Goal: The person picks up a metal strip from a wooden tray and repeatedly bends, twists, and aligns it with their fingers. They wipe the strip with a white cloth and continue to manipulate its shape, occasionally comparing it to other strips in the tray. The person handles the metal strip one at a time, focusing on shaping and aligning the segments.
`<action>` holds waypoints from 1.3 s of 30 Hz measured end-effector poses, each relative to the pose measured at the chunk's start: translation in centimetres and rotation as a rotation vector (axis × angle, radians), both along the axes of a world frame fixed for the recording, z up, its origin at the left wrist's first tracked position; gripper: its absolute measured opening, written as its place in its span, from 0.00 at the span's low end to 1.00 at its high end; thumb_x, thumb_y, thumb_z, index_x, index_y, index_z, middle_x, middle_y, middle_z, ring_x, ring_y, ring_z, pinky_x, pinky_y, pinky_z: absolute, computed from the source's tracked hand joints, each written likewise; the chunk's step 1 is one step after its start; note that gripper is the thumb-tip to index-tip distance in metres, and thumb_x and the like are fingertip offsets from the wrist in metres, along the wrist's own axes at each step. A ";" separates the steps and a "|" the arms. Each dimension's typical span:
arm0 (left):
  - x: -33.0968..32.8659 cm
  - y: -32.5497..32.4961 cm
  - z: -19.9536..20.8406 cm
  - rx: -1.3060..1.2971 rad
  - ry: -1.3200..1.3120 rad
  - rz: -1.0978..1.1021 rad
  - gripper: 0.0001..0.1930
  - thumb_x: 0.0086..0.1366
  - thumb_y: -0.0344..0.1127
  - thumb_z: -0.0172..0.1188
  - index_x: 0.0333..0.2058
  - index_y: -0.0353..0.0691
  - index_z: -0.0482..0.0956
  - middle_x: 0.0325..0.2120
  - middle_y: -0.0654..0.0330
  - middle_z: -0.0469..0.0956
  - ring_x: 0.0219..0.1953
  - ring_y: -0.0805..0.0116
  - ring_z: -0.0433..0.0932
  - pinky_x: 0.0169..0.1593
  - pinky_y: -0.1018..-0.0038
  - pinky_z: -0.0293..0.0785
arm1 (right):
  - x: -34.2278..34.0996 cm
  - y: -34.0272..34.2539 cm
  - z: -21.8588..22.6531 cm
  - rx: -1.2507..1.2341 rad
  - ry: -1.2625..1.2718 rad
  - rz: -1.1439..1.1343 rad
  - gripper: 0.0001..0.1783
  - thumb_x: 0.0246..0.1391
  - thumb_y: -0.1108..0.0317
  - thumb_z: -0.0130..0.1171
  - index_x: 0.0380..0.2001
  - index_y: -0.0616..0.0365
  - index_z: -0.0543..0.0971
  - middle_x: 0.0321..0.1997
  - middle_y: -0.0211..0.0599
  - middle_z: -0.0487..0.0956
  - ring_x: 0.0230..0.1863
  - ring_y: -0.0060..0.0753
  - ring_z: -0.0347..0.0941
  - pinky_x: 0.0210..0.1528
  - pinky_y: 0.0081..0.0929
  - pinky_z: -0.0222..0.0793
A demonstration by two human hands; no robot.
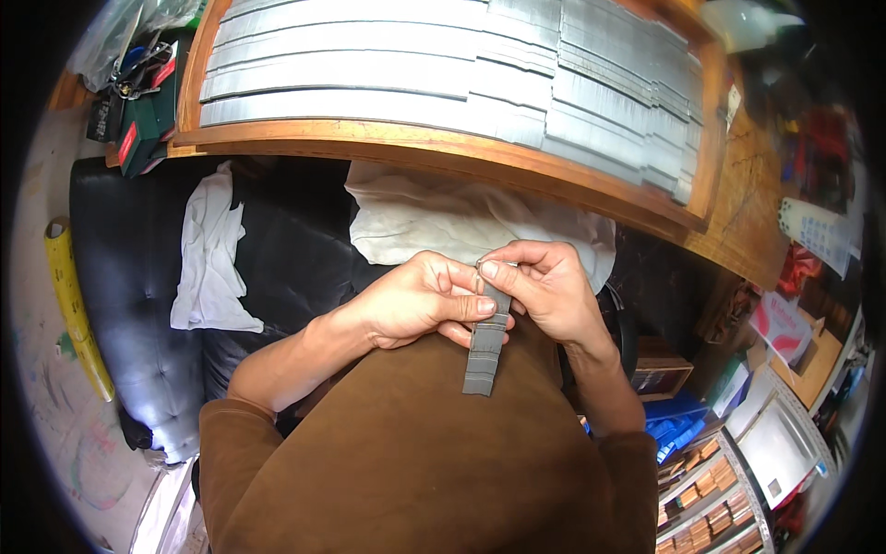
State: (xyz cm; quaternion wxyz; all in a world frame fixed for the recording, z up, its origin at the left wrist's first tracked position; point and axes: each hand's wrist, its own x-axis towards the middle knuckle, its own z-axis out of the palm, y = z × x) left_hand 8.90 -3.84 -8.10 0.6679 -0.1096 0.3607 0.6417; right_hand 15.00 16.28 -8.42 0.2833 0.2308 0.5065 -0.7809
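Both of my hands meet in front of my brown shirt around a narrow grey strip (486,346), made of several flat segments with thin lines across it. My left hand (429,300) grips its middle, thumb on top and fingers beneath. At the upper end, my right hand (544,286) pinches the strip between thumb and fingers, which hide part of that end. The lower end hangs free over the shirt. Beyond my hands stands a wooden tray (415,138) holding rows of overlapping flat grey metal pieces (360,60).
A white cloth (425,212) lies just beyond my hands, and another white cloth (214,254) rests on black padded seating (120,268) at left. Far left is a yellow roll (74,305). Boxes (138,134) stand left of the tray; at lower right is a rack (720,489) of small pieces.
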 end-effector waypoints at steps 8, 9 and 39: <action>0.3 0.1 -0.3 0.014 -0.007 0.011 0.12 0.71 0.29 0.58 0.48 0.30 0.81 0.42 0.48 0.84 0.45 0.60 0.85 0.46 0.70 0.85 | 0.5 -0.6 -0.8 0.029 0.104 -0.068 0.09 0.61 0.74 0.62 0.38 0.72 0.82 0.31 0.37 0.83 0.28 0.16 0.76 0.27 0.16 0.71; 0.3 0.2 -0.3 0.020 -0.014 0.016 0.11 0.71 0.29 0.58 0.48 0.30 0.81 0.42 0.48 0.84 0.45 0.60 0.85 0.46 0.70 0.85 | 0.6 -0.6 -0.8 0.023 0.097 -0.069 0.09 0.61 0.74 0.62 0.38 0.72 0.82 0.31 0.37 0.83 0.28 0.16 0.76 0.27 0.16 0.71; 0.7 0.3 -0.5 -0.085 0.039 0.027 0.11 0.70 0.31 0.60 0.46 0.31 0.82 0.37 0.54 0.84 0.41 0.67 0.85 0.44 0.73 0.85 | 0.8 -0.2 -0.4 0.132 0.089 -0.055 0.09 0.61 0.70 0.64 0.36 0.66 0.83 0.28 0.30 0.81 0.24 0.14 0.71 0.24 0.14 0.66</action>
